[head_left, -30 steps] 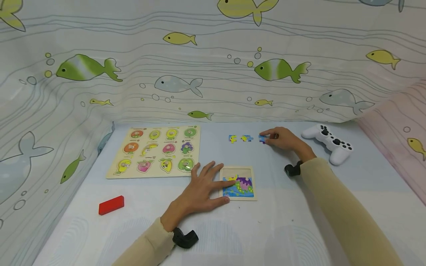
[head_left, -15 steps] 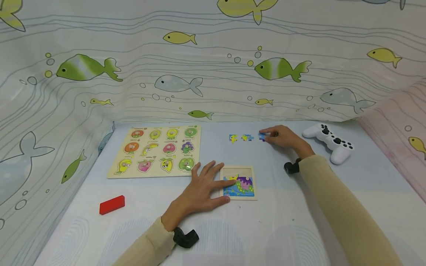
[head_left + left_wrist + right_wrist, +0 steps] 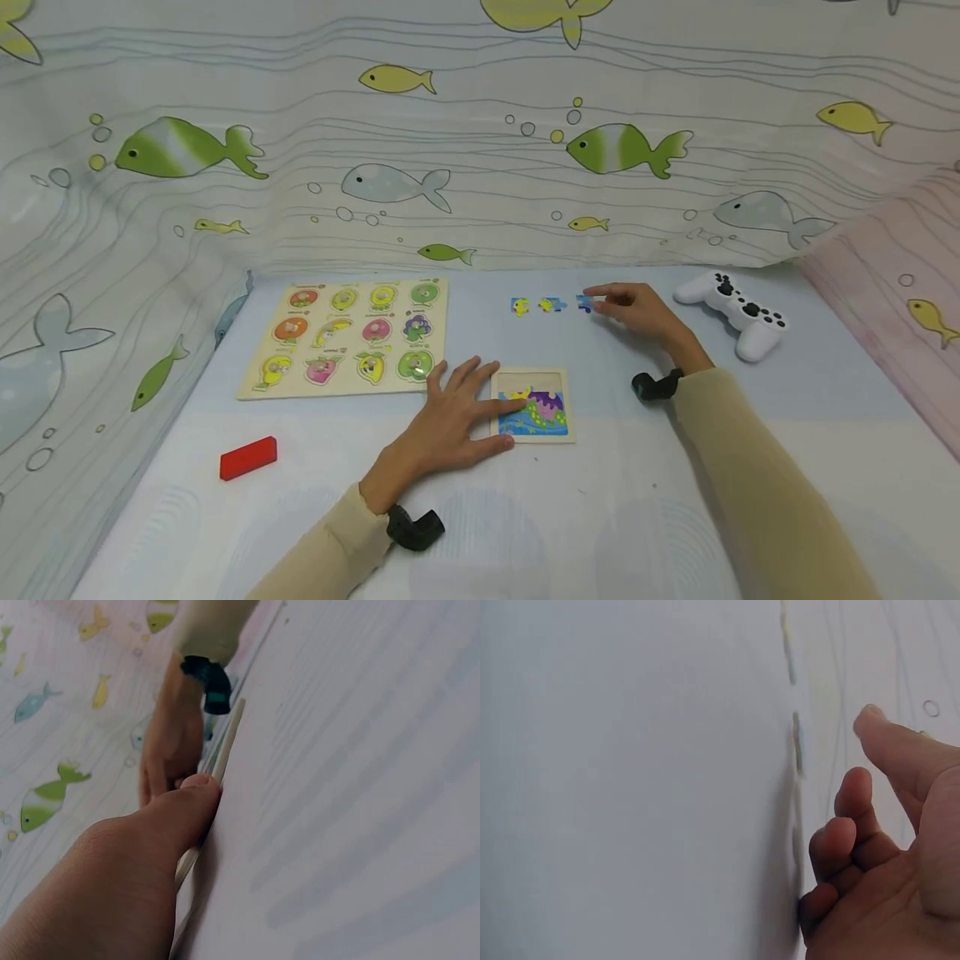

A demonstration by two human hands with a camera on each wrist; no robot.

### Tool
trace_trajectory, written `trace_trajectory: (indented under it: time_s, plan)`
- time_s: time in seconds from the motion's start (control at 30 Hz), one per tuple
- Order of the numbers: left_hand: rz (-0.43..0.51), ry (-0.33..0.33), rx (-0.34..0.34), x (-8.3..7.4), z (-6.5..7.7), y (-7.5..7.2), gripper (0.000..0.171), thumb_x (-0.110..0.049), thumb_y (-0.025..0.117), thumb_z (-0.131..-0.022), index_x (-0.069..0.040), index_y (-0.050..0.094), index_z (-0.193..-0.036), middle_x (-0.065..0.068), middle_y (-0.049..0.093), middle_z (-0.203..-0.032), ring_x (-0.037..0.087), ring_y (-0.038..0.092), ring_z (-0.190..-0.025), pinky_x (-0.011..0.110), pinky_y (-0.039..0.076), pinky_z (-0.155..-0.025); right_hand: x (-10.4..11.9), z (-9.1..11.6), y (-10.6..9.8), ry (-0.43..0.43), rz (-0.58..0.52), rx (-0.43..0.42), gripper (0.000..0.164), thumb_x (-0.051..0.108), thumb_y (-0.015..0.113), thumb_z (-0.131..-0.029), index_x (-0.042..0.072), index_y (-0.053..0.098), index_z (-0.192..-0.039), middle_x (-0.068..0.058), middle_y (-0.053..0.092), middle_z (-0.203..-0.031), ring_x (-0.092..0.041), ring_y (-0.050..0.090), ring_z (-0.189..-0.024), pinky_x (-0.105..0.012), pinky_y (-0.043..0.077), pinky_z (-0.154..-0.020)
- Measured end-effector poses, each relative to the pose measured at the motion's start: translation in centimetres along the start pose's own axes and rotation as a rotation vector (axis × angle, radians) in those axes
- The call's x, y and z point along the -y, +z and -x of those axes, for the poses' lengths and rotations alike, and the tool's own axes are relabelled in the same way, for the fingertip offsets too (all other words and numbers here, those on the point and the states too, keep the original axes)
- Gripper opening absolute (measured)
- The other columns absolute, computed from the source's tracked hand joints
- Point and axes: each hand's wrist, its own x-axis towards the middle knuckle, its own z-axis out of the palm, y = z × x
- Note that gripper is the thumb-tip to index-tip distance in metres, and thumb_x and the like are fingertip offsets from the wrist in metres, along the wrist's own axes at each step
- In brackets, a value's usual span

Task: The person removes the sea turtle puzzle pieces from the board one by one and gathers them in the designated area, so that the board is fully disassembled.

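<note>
In the head view my left hand (image 3: 442, 421) lies with spread fingers at a small wooden jigsaw tray (image 3: 571, 417), index finger over the sea-animal picture in it and thumb by its lower left corner. The left wrist view shows that thumb against the tray's edge (image 3: 234, 735). Farther back, my right hand (image 3: 641, 312) hovers with fingers extended at a blue jigsaw piece (image 3: 583, 303). In the right wrist view its thumb and fingertips stand apart, nothing between them. Two yellow-and-blue pieces, a left one (image 3: 520, 307) and a middle one (image 3: 551, 305), lie in line with it.
A wooden fruit puzzle board (image 3: 352, 342) lies left of the tray, close to my left fingertips. A red block (image 3: 248, 458) is at front left. At back right rests a white game controller (image 3: 733, 312). A fish-print curtain (image 3: 510, 192) rises behind the table.
My right fingers have come off the blue piece, and more of it shows now. My left hand stays at the tray. The head view has shifted slightly.
</note>
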Motion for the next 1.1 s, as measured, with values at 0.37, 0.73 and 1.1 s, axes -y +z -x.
trace_trajectory:
  time_s: [0.37,0.73,1.1]
  plan:
    - [-0.01,0.005,-0.007,0.6,-0.3,-0.2,0.05,-0.063,0.06,-0.092,-0.047,0.06,-0.139,0.011,0.041,-0.161,0.041,0.026,-0.154,0.071,0.011,-0.114,2.1,2.3,2.7,-0.121,-0.021,0.095,0.027,0.02,0.069,-0.098,0.014,0.072,-0.124,-0.007,0.063,-0.095,-0.021,0.052,-0.084,-0.024,0.044,-0.069]
    - [-0.014,0.002,0.005,0.5,-0.5,-0.1,0.05,-0.064,0.058,-0.093,-0.046,0.059,-0.14,0.01,0.039,-0.162,0.04,0.023,-0.155,0.07,0.009,-0.115,5.9,4.7,6.2,-0.337,0.084,0.269,0.023,0.014,0.076,-0.091,0.012,0.075,-0.114,0.0,0.068,-0.089,-0.017,0.054,-0.079,-0.024,0.045,-0.07]
    - [0.009,0.021,-0.017,0.6,-0.2,0.3,0.051,-0.063,0.061,-0.092,-0.045,0.059,-0.14,0.012,0.04,-0.162,0.04,0.026,-0.154,0.071,0.009,-0.114,7.3,6.1,8.3,-0.432,0.148,0.349,0.022,0.011,0.076,-0.091,0.014,0.076,-0.113,-0.002,0.068,-0.102,-0.015,0.057,-0.09,-0.029,0.049,-0.081]
